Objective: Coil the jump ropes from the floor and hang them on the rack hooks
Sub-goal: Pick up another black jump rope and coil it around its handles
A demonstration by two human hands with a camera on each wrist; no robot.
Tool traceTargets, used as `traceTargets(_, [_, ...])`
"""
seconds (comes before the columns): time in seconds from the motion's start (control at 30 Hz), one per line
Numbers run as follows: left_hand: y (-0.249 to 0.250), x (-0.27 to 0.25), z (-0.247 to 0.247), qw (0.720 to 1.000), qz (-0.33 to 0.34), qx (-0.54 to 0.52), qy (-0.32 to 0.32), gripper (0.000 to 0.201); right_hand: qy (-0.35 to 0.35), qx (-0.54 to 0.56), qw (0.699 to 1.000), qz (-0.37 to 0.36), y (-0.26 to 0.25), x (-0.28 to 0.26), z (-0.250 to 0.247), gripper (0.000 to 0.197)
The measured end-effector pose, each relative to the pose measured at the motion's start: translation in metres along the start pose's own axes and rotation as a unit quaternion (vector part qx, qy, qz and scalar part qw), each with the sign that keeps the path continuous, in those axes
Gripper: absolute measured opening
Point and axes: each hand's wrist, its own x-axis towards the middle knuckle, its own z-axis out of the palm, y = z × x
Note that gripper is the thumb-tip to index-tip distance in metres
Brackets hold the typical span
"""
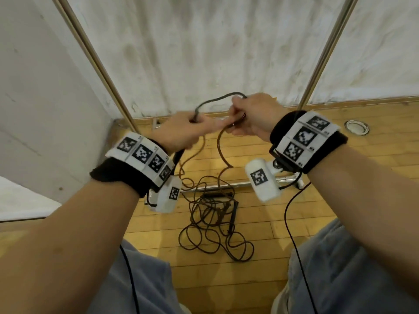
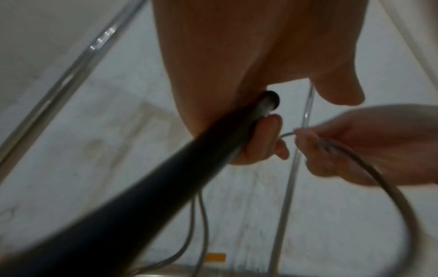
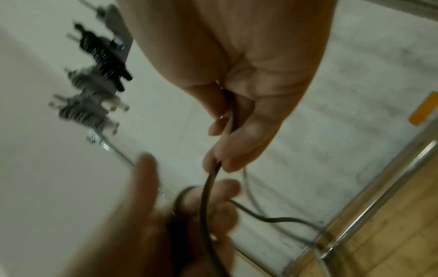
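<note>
A thin dark jump rope arcs between my two hands at chest height. My left hand grips the rope's black handle, which runs back under the wrist. My right hand pinches the cord between thumb and fingers, close to the left hand. From both hands the cord drops to a tangled pile of ropes on the wooden floor, with other black handles lying in it.
Two metal rack uprights slant up against the white wall. A low rack bar lies behind the pile. Hooks with springs show in the right wrist view. A round floor fitting sits at the right. My knees frame the pile.
</note>
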Motion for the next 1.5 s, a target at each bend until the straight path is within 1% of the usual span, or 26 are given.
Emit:
traceTargets(0.03, [-0.001, 0.0, 0.008, 1.0, 0.003, 0.003, -0.03, 0.032, 0.01, 0.053, 0.999, 0.003, -0.002, 0.0, -0.003, 0.032])
traceTargets(0.07, [-0.003, 0.0, 0.016, 0.999, 0.002, -0.001, -0.045, 0.028, 0.013, 0.102, 0.995, 0.006, -0.004, 0.001, -0.005, 0.032])
traceTargets(0.17, [-0.005, 0.001, 0.031, 0.998, -0.021, -0.021, -0.056, 0.027, 0.013, 0.235, 0.972, 0.009, -0.007, 0.001, -0.011, 0.032])
traceTargets(0.2, [-0.004, 0.0, 0.033, 0.997, -0.023, -0.023, -0.063, 0.025, 0.019, 0.271, 0.962, 0.001, -0.009, 0.002, -0.013, 0.032])
traceTargets(0.27, [-0.003, -0.001, 0.037, 0.998, -0.014, 0.004, -0.064, 0.031, 0.051, 0.326, 0.944, -0.028, -0.013, 0.004, -0.018, 0.032])
traceTargets(0.37, [0.0, -0.002, 0.037, 0.997, 0.022, 0.069, -0.022, 0.036, 0.1, 0.375, 0.92, -0.058, -0.015, 0.007, -0.026, 0.032])
traceTargets(0.43, [0.005, -0.001, 0.033, 0.998, 0.042, 0.05, 0.025, 0.032, 0.093, 0.423, 0.9, -0.05, -0.012, 0.007, -0.028, 0.025])
traceTargets(0.47, [0.008, -0.001, 0.031, 0.997, 0.053, 0.019, 0.049, 0.028, 0.075, 0.433, 0.897, -0.04, -0.01, 0.006, -0.028, 0.018])
traceTargets(0.5, [0.01, 0.0, 0.028, 0.995, 0.061, -0.014, 0.076, 0.024, 0.056, 0.417, 0.907, -0.028, -0.006, 0.004, -0.026, 0.011])
traceTargets(0.53, [0.011, 0.001, 0.024, 0.992, 0.065, -0.041, 0.104, 0.022, 0.042, 0.37, 0.928, -0.013, -0.001, 0.001, -0.022, 0.005])
traceTargets(0.6, [0.013, 0.003, 0.018, 0.983, 0.062, -0.088, 0.145, 0.023, 0.008, 0.243, 0.97, 0.021, 0.011, -0.003, -0.013, 0.008])
traceTargets(0.7, [0.016, 0.004, 0.011, 0.971, 0.054, -0.166, 0.163, 0.023, -0.095, 0.08, 0.991, 0.051, 0.028, -0.006, 0.005, 0.014])
traceTargets(0.77, [0.018, 0.004, 0.007, 0.965, 0.049, -0.195, 0.169, 0.023, -0.158, -0.019, 0.986, 0.042, 0.037, -0.006, 0.017, 0.023])
traceTargets(0.8, [0.018, 0.004, 0.005, 0.962, 0.048, -0.209, 0.17, 0.022, -0.171, -0.051, 0.983, 0.035, 0.041, -0.007, 0.022, 0.027])
traceTargets(0.9, [0.019, 0.003, -0.001, 0.949, 0.045, -0.266, 0.161, 0.017, -0.165, -0.14, 0.976, 0.001, 0.054, -0.006, 0.034, 0.029])
traceTargets(0.97, [0.02, 0.001, -0.004, 0.944, 0.048, -0.286, 0.159, 0.016, -0.194, -0.201, 0.96, -0.004, 0.061, -0.006, 0.039, 0.042])
traceTargets(1.0, [0.019, 0.001, -0.006, 0.942, 0.048, -0.29, 0.161, 0.016, -0.216, -0.243, 0.946, -0.01, 0.064, -0.007, 0.042, 0.042])
traceTargets(1.07, [0.018, 0.0, -0.01, 0.938, 0.045, -0.298, 0.171, 0.017, -0.25, -0.326, 0.911, -0.031, 0.07, -0.009, 0.047, 0.022])
traceTargets(1.1, [0.017, 0.001, -0.013, 0.935, 0.042, -0.302, 0.18, 0.017, -0.26, -0.346, 0.901, -0.033, 0.073, -0.01, 0.048, 0.015])
traceTargets(1.13, [0.016, 0.001, -0.015, 0.933, 0.04, -0.301, 0.192, 0.017, -0.264, -0.353, 0.897, -0.031, 0.075, -0.01, 0.047, 0.017])
traceTargets(1.2, [0.012, 0.002, -0.019, 0.932, 0.04, -0.283, 0.222, 0.02, -0.248, -0.354, 0.901, -0.028, 0.073, -0.01, 0.044, 0.023])
traceTargets(1.23, [0.009, 0.002, -0.02, 0.934, 0.04, -0.266, 0.234, 0.023, -0.221, -0.34, 0.914, -0.029, 0.07, -0.009, 0.041, 0.021])
traceTargets(1.3, [0.004, 0.003, -0.021, 0.948, 0.027, -0.209, 0.239, 0.029, -0.132, -0.27, 0.953, -0.042, 0.057, -0.007, 0.035, 0.019])
traceTargets(1.33, [0.002, 0.004, -0.021, 0.959, 0.018, -0.174, 0.223, 0.026, -0.084, -0.218, 0.971, -0.05, 0.049, -0.006, 0.031, 0.02])
traceTargets(1.4, [0.0, 0.004, -0.015, 0.983, 0.002, -0.113, 0.148, 0.014, -0.019, -0.097, 0.994, -0.051, 0.032, -0.004, 0.022, 0.022])
traceTargets(1.5, [-0.002, 0.002, 0.001, 0.999, 0.008, -0.044, 0.004, 0.005, 0.016, 0.047, 0.998, -0.029, 0.015, -0.007, 0.014, 0.023])
